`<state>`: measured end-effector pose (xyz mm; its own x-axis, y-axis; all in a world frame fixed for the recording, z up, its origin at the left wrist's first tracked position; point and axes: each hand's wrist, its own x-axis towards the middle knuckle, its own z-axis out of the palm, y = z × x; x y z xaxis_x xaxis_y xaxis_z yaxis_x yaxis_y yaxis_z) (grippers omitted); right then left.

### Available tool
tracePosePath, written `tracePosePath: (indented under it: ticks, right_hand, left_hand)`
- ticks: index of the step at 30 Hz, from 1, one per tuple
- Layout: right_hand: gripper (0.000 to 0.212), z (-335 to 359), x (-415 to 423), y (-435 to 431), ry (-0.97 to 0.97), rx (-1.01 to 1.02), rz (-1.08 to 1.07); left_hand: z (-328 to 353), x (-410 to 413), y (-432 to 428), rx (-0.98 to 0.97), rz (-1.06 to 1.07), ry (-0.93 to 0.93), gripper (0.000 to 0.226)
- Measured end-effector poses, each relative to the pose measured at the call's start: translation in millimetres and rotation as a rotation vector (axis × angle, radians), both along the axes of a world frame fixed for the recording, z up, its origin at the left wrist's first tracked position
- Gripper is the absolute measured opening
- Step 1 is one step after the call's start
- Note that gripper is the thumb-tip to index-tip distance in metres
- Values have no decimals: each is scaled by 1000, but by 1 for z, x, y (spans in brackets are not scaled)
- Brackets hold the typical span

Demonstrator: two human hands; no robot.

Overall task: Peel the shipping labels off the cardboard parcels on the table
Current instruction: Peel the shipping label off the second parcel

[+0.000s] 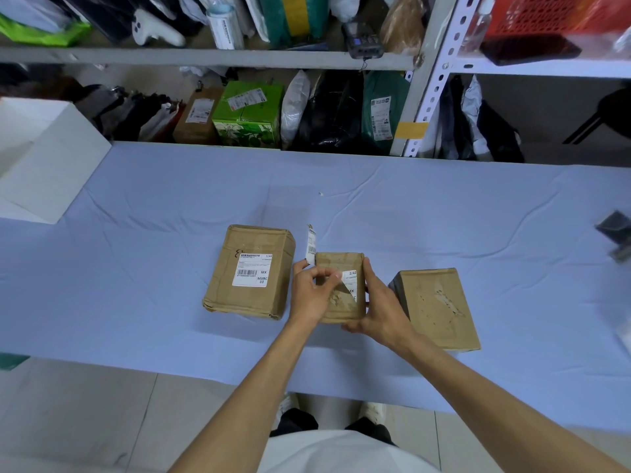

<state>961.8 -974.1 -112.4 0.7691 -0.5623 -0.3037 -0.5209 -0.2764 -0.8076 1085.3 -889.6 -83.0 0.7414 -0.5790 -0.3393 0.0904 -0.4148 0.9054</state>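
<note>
Seen from above, two bare forearms reached forward over the near edge of a table covered in a pale blue cloth. The right hand gripped the right side and near corner of the middle parcel, a small cardboard box, and steadied it. The left hand was closed, its thumb and forefinger meeting at the torn edge of the white label on the box top. About half of that label remained, on the right, with scuffed cardboard showing where the rest had come away. A torn strip with a barcode stood up from the left hand's fingers, pinched there.

Just left of the hands lay the left parcel, larger, with its whole label untouched. Just right lay the right parcel, bare on top apart from rough glue marks.

The work looked roughly at its midpoint: one box done, one half peeled, one not begun. The next move probably called for lifting the remaining half slowly and at a low angle, since this label tore, while the right hand held the box down.

Farther off, a white box sat at the table's left end, and behind the table metal shelves were crowded with bags and packages.
</note>
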Motion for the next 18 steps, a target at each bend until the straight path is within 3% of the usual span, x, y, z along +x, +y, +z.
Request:
tracePosePath:
  ticks: [18]
  right_hand:
    - [142, 5, -1, 1, 10, -34, 1]
  left_hand:
    - [0, 2, 3, 3, -72, -29, 7]
